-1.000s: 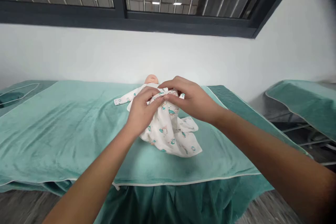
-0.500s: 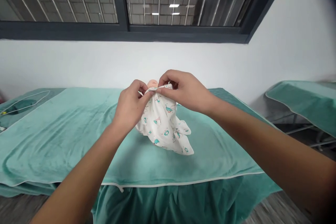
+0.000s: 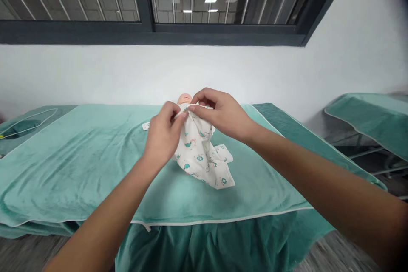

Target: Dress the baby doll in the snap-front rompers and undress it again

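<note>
A doll (image 3: 185, 98) lies on the green-covered bed, its head showing just beyond my hands. It wears a white garment (image 3: 199, 157) printed with small teal and pink figures, whose lower part spreads toward me and to the right. My left hand (image 3: 165, 129) pinches the garment's upper edge between thumb and fingers. Close beside it, my right hand (image 3: 218, 112) also pinches that edge, its thumb near my left fingertips. A white sleeve end (image 3: 145, 126) sticks out left of my left hand. Most of the doll's body is hidden under cloth and hands.
The light green cover (image 3: 95, 157) has a white-edged front border, with darker green fabric (image 3: 204, 246) hanging below. At the far left lies a dark green item with a pale cord (image 3: 44, 112). Another covered bed (image 3: 376, 119) stands at right. A white wall and barred window rise behind.
Both hands have shifted slightly down in view, still pinching the garment. The garment's front is drawn narrower on the left, and the white sleeve end now shows there. The view has tilted slightly.
</note>
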The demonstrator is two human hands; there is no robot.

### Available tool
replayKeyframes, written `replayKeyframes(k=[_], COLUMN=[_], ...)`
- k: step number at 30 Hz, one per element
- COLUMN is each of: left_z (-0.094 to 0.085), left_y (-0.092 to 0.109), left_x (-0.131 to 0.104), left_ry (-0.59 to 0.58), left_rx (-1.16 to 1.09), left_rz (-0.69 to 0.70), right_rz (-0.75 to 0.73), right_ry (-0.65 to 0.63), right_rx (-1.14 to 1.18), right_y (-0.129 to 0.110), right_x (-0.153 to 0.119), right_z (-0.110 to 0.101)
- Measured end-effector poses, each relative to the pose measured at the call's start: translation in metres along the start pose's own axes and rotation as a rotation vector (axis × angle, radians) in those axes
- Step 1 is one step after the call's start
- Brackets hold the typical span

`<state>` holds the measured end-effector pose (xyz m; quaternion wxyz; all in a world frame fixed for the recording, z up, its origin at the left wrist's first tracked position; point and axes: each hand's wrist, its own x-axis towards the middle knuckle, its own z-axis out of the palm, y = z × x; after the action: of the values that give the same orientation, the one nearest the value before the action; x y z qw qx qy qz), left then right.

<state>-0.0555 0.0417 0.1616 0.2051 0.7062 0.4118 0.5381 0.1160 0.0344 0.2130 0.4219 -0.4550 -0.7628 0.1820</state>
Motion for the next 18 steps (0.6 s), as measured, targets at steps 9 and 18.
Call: replayKeyframes(k=[9, 18], left_z=[-0.029, -0.02], left_y=[0.02, 0.016], left_x=[0.03, 0.021], left_ry=[0.085, -0.459], left_rx=[-0.57, -0.508], left_rz=[-0.194, -0.286], right_rz=[-0.232, 0.065], right_ry=[-0.162, 0.137], right_rx=[-0.076, 0.346], right_y=[-0.01, 0.002], right_x=[0.005, 0.012], right_z=[-0.025, -0.002])
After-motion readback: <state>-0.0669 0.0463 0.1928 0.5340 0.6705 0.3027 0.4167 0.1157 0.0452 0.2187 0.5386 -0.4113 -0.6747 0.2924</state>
